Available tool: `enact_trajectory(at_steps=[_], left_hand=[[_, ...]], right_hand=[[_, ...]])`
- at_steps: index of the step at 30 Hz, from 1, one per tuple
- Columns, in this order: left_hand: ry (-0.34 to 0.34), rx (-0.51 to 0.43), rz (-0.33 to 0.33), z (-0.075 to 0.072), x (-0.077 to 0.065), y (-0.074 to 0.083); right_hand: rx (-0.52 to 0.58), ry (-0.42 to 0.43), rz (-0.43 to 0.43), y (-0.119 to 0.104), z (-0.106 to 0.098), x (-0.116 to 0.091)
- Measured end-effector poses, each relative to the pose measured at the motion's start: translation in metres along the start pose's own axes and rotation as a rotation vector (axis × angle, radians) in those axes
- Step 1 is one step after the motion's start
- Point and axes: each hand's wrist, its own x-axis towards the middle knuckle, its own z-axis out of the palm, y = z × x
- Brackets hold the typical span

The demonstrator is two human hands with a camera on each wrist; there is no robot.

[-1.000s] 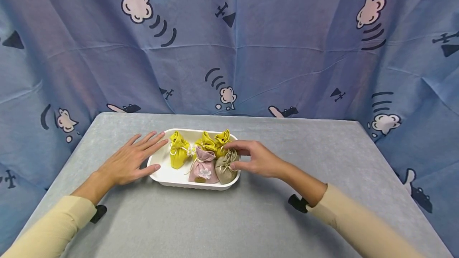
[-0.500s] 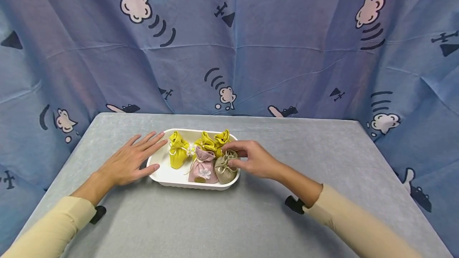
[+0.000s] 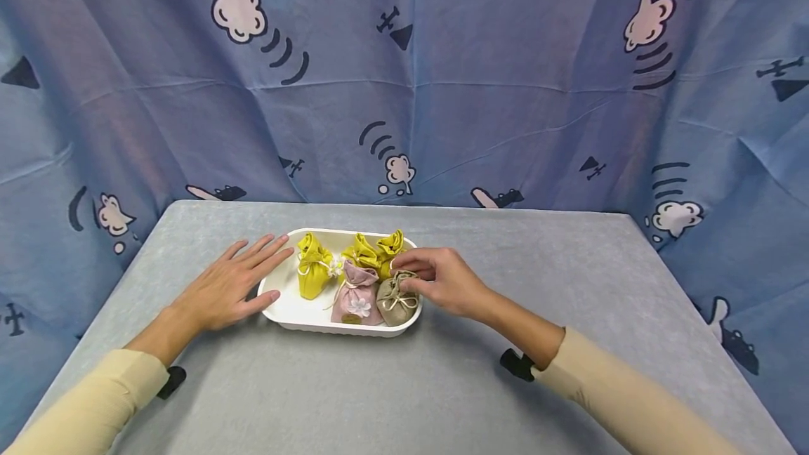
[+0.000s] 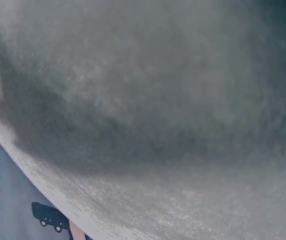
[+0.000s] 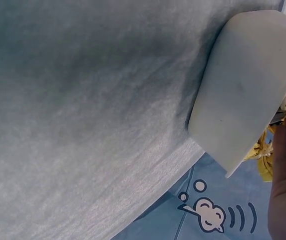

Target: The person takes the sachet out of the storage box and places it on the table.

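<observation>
Fingers (image 3: 416, 256) of the right hand (image 3: 451, 281) were curled about the gathered neck of the olive pouch (image 3: 393, 311), pinching it, as far as we could see, against the thumb. The pouch sat at the right end of the white tray (image 3: 303, 311), near its wall and close beside the pink pouch (image 3: 356, 293). We judged that neck a weak hold: the soft folds might slip, and the pale bow (image 3: 399, 301), hanging beneath the thumb, might snag and come undone. Any lift could also drag the pink pouch askew, or a knuckle could knock the rightmost yellow pouch (image 3: 390, 245) behind. At the left rim we saw the left hand (image 3: 230, 288), fingers straight and spread; whether it bore down we could not tell, but heavy pressure there might tilt the tray on the bench (image 3: 379, 399).
</observation>
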Motion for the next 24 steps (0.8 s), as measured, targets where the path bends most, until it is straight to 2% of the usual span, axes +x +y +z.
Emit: enact_trajectory(at_steps=[11,15,24], left_hand=[[-0.011,0.004,-0.010,0.000,-0.001,0.001],[-0.022,0.009,-0.016,0.000,-0.002,0.000],[0.004,0.003,0.001,0.001,-0.001,0.000]], right_hand=[[-0.021,0.005,-0.005,-0.009,0.000,0.004],[-0.033,0.009,-0.014,-0.016,-0.006,0.006],[-0.061,0.037,-0.049,-0.029,-0.024,0.006]])
